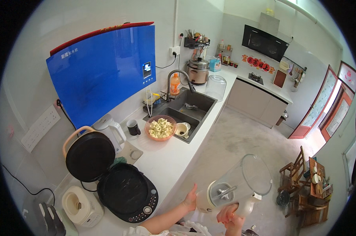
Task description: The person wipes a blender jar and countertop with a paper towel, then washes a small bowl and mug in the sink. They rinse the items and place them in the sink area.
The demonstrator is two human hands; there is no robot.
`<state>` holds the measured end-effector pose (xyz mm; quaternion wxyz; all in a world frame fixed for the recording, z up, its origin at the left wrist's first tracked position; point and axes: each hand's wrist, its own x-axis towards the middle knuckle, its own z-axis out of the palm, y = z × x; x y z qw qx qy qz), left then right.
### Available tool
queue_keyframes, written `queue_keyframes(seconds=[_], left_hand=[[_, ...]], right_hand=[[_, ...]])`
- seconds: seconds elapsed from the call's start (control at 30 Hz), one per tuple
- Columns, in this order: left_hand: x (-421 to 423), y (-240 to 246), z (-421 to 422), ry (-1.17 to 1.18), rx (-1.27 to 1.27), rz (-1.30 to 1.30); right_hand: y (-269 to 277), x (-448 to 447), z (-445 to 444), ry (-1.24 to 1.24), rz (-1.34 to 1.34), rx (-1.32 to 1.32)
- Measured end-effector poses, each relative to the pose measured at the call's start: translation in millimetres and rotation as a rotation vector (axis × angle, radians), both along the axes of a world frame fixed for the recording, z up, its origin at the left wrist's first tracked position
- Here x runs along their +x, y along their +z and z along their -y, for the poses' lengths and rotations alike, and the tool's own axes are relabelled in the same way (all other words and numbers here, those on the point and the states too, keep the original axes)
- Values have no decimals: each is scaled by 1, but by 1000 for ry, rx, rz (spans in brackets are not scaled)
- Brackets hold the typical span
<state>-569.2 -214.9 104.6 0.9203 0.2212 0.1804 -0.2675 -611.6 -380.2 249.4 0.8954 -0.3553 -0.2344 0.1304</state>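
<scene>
A clear blender jug [240, 177] with a cream base and metal blades inside is tilted over the floor, its wide mouth facing up and right. My right hand [231, 216] is closed around its cream handle. At the jug's left side, my left hand [190, 199] rests against the cream base with the thumb raised. The cream blender motor base [82, 206] stands on the counter at lower left. Beside it lies an open black electric griddle [126, 188]. An orange-pink bowl of pale cauliflower florets [160, 129] sits by the sink's near edge.
Along the white counter [178, 159] stand a dark mug [133, 128], a white kettle [114, 134] and a double sink [192, 103] with a tap [178, 72]. A rice cooker [198, 72] and a clear cover [216, 87] are farther back. Wooden chairs [297, 171] stand at right.
</scene>
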Motion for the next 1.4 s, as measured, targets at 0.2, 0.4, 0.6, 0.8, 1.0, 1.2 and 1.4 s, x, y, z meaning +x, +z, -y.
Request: queue_keyframes(seconds=[0.2, 0.4, 0.6, 0.8, 1.0, 1.2, 1.4], left_hand=[[-10, 1, -3, 86, 19, 18], [-13, 7, -12, 207, 90, -41], [-15, 16, -23, 442, 167, -121], [-27, 49, -28, 477, 132, -78], [-37, 79, -19, 212, -168, 9], [-31, 66, -32, 244, -47, 124], [6, 72, -51, 107, -281, 295]], right_hand=[[3, -19, -4, 58, 27, -325], [10, -29, -20, 255, 171, -495], [11, -25, -37, 173, 185, -400], [35, -10, -39, 38, 261, -330], [57, 2, -46, 50, 336, -179], [65, -5, -39, 223, 352, 80], [78, -16, -25, 155, 383, 123]])
